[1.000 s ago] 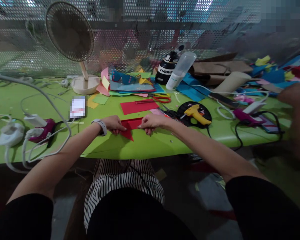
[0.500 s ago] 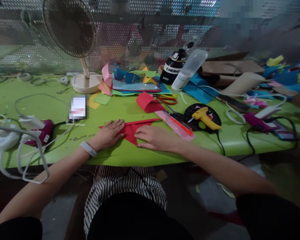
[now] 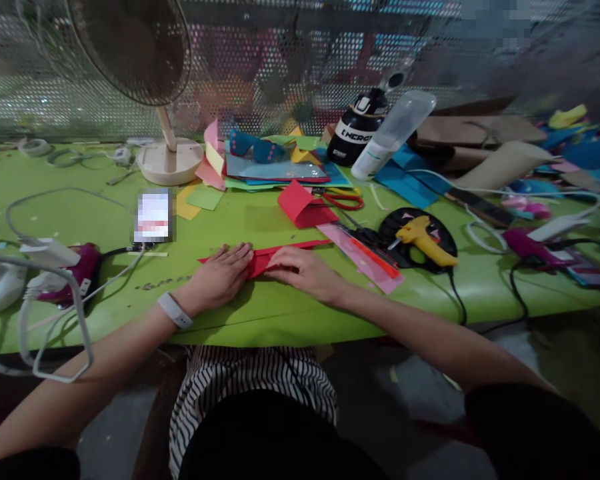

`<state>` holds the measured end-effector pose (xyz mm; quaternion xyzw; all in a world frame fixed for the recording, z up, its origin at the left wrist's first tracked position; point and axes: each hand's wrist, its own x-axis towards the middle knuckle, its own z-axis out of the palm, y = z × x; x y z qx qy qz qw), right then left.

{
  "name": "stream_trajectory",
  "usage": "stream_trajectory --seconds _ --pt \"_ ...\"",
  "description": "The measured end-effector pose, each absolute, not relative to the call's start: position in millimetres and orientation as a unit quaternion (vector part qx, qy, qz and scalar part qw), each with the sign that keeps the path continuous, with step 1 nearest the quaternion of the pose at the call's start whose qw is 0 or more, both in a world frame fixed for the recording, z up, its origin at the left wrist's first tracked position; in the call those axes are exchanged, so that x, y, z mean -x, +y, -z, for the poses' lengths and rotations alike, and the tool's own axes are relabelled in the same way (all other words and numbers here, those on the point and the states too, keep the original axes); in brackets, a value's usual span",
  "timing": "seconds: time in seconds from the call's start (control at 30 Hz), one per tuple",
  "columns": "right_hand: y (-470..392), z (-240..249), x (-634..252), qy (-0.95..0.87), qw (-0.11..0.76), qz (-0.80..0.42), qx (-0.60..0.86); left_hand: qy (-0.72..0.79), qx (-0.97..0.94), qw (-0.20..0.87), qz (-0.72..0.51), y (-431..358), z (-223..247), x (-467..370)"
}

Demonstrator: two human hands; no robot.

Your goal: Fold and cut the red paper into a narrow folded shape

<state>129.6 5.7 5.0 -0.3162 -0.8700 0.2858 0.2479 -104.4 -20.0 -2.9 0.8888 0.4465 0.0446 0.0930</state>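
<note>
A folded piece of red paper (image 3: 259, 265) lies on the green table in front of me, with a narrow strip along its far edge. My left hand (image 3: 219, 279) rests flat on its left part, fingers stretched out and pressing it down. With thumb and fingers closed together, my right hand (image 3: 306, 272) grips the near flap of the paper, which is folded up toward the strip. The fingers hide part of the flap. Just beyond the paper sits a curled red sheet (image 3: 303, 205). A pink strip (image 3: 363, 257) with a red-orange cutter (image 3: 375, 258) on it lies to the right.
A yellow glue gun (image 3: 425, 241) rests on a black round pad, its cord hanging over the table edge. Scissors (image 3: 343, 198), a black bottle (image 3: 355, 133) and a fan (image 3: 170, 160) stand or lie farther back. Power strips and cables (image 3: 75, 270) crowd the left side.
My right hand has moved the paper's near point upward, so the red triangle that pointed toward me is now a shorter flap. My left hand stays pressed on the paper. The view has shifted slightly.
</note>
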Motion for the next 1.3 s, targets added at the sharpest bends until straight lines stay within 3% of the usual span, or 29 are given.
stream_trajectory --seconds 0.13,0.43,0.83,1.03,1.17,1.3 --pt "12.1 -7.8 -119.3 -0.763 0.217 -0.431 0.430 0.433 -0.891 0.124 -0.050 -20.2 -10.1 103.8" --pt "16.2 5.8 -114.1 -0.739 0.248 -0.440 0.445 0.499 -0.830 0.149 -0.198 -19.3 -3.5 90.5" --pt "19.1 2.5 -118.6 -0.672 0.256 -0.554 0.420 0.510 -0.814 0.232 -0.155 -11.3 -7.7 87.3" --pt "15.4 -3.2 -114.8 -0.749 0.225 -0.413 0.467 0.515 -0.817 0.169 -0.199 -16.8 -5.4 87.2" --pt "14.7 -2.7 -114.3 -0.763 0.223 -0.375 0.478 0.396 -0.891 0.013 -0.221 -25.2 -10.5 92.2" --pt "16.0 1.2 -115.3 -0.772 0.240 -0.358 0.467 0.303 -0.937 -0.022 -0.169 -30.8 -14.2 96.3"
